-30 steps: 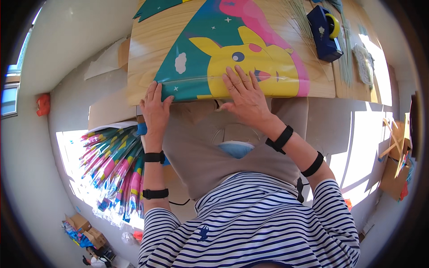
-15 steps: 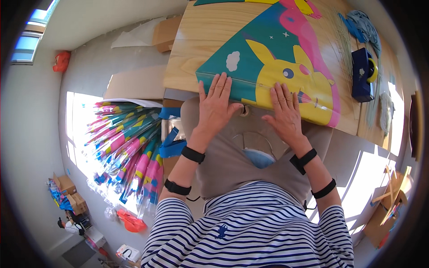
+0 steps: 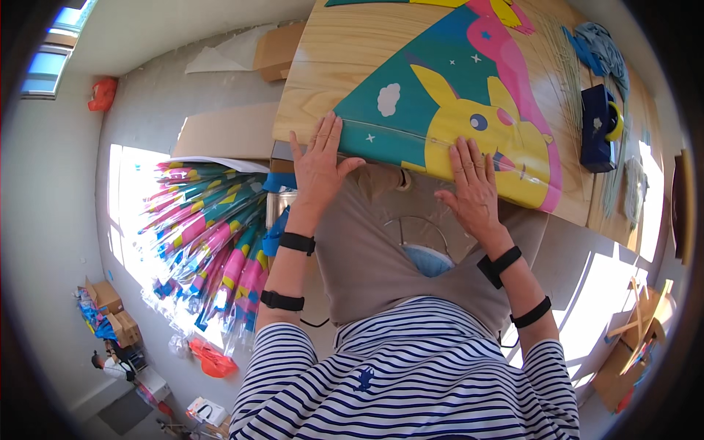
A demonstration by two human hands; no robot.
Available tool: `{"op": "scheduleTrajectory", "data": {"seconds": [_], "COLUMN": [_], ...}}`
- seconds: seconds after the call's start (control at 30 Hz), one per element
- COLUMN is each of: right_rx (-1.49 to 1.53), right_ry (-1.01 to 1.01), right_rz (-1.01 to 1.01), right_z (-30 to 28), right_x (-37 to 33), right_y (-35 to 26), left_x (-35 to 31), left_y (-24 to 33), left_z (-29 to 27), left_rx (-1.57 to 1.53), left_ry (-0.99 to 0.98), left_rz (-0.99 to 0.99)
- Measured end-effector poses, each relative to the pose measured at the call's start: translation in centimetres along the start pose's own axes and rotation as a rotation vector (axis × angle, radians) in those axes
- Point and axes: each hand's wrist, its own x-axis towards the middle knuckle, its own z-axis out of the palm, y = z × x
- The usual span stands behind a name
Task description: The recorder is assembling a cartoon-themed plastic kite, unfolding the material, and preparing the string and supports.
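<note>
A triangular kite sheet (image 3: 400, 103) lies flat on the wooden table, green with a yellow cartoon animal and a pink edge. A folded, shiny band runs along its near edge. My left hand (image 3: 317, 172) lies at the sheet's left corner, fingers stretched out, thumb spread to the right. On the yellow part near the front edge my right hand (image 3: 471, 187) rests flat, its fingers extended and thumb apart. Neither hand holds anything.
Thin sticks (image 3: 551, 70) and a dark blue tape dispenser (image 3: 598, 128) with yellow tape lie on the table (image 3: 312, 81) at right. Several colourful kites in clear plastic (image 3: 213, 235) fan out at left, beside a cardboard box (image 3: 224, 134). Another person (image 3: 116, 368) is at far lower left.
My left hand has slid left along the near edge to the sheet's corner, uncovering a white star. The right hand has stayed almost in place.
</note>
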Motion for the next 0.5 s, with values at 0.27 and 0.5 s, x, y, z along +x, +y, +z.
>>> {"op": "scheduleTrajectory", "data": {"seconds": [0.27,0.5], "right_rx": [0.034,0.042], "right_ry": [0.028,0.053], "right_rz": [0.010,0.019], "right_z": [0.1,0.0], "right_x": [-0.1,-0.1], "right_y": [-0.2,-0.4], "left_x": [0.5,0.8], "left_y": [-2.2,-0.6], "left_z": [-1.5,-2.4], "left_rx": [0.159,0.076], "left_ry": [-0.002,0.034], "left_rz": [-0.053,-0.051]}}
